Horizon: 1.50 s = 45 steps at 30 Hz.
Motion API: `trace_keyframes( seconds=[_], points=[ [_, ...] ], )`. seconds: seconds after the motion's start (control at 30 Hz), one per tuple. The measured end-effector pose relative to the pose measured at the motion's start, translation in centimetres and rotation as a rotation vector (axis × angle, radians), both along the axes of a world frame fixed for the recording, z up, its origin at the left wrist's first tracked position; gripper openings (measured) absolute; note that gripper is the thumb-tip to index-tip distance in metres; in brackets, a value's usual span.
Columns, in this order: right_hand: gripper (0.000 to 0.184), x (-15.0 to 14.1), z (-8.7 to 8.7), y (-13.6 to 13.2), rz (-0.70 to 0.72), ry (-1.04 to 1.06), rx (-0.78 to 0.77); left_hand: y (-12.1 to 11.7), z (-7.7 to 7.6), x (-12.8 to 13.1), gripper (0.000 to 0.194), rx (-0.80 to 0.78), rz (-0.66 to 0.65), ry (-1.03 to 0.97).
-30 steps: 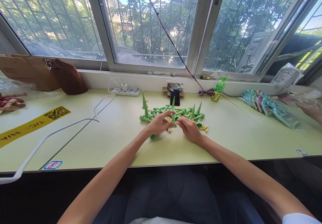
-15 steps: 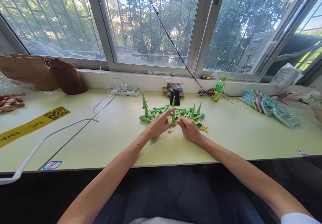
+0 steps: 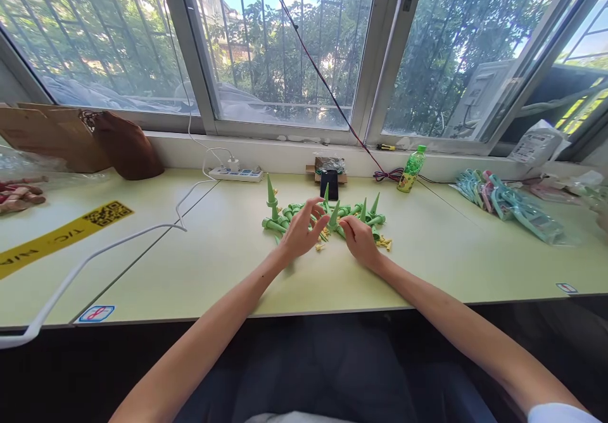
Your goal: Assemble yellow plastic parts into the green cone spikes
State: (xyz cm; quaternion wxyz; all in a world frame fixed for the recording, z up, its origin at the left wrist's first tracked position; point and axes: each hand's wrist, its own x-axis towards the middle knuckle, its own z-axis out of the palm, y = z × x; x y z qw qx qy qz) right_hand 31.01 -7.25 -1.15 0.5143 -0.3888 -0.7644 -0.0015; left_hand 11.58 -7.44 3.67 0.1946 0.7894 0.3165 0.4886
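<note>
My left hand (image 3: 302, 230) is open, its fingers curved and apart, at the near left side of a heap of green plastic spikes (image 3: 273, 224). Nothing shows in its grasp. My right hand (image 3: 360, 239) is closed, with thumb and forefinger pinched beside the base of a cone-shaped green spike (image 3: 335, 213), which points up and tilts slightly right between the hands. The fingers hide its lower end. Other spikes lie about, and a few stand point up. Small yellow plastic pieces (image 3: 384, 243) are scattered among them, and one lies near my left hand.
Behind the heap lie a black phone (image 3: 329, 184) and a small cardboard box (image 3: 311, 170). A green bottle (image 3: 412, 170) stands at the back right, near bagged blue items (image 3: 515, 204). A power strip (image 3: 237, 174) and white cable (image 3: 142, 233) are on the left.
My left hand has let go of the green spike and drawn slightly left, its fingers opening. The spike now leans right, nearer my right hand, which has shifted a little right.
</note>
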Motion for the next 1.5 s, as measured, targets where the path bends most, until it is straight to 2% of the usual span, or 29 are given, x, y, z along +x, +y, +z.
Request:
trace_keyframes(
  seconds=[0.07,0.2,0.33,0.37,0.47,0.7,0.93,1.1,1.3,1.5],
  points=[
    [0.027,0.0,0.1,0.0,0.004,-0.002,0.035,-0.4,0.3,0.6,0.031,-0.076,0.025,-0.089],
    [0.025,0.0,0.3,0.1,0.006,-0.05,0.1,-0.6,0.3,2.1,0.034,-0.204,0.067,-0.182],
    [0.025,0.2,0.4,0.3,-0.002,-0.063,0.118,0.2,0.3,3.9,0.042,-0.479,0.027,-0.246],
    [0.025,0.3,0.5,0.4,-0.008,-0.058,0.118,0.3,0.3,4.3,0.041,-0.496,0.047,-0.251],
    [0.026,0.7,0.5,0.7,-0.027,-0.041,0.118,0.5,-0.1,5.2,0.035,-0.472,0.09,-0.264],
    [0.024,1.4,0.0,1.6,-0.021,-0.159,0.107,0.3,-2.0,4.7,0.031,-0.432,0.018,-0.25],
    [0.03,1.1,0.0,1.4,-0.02,-0.099,0.076,0.3,-2.1,4.3,0.037,-0.343,0.007,-0.211],
    [0.037,1.1,0.2,1.1,-0.045,-0.031,-0.01,0.2,-2.6,4.5,0.043,-0.329,-0.058,-0.182],
    [0.042,1.0,0.5,0.8,-0.039,0.005,-0.093,0.4,-3.1,4.5,0.038,-0.307,-0.042,-0.147],
    [0.04,0.9,0.7,0.5,-0.042,0.034,-0.144,0.4,-3.1,4.5,0.031,-0.22,0.012,-0.085]
  ],
)
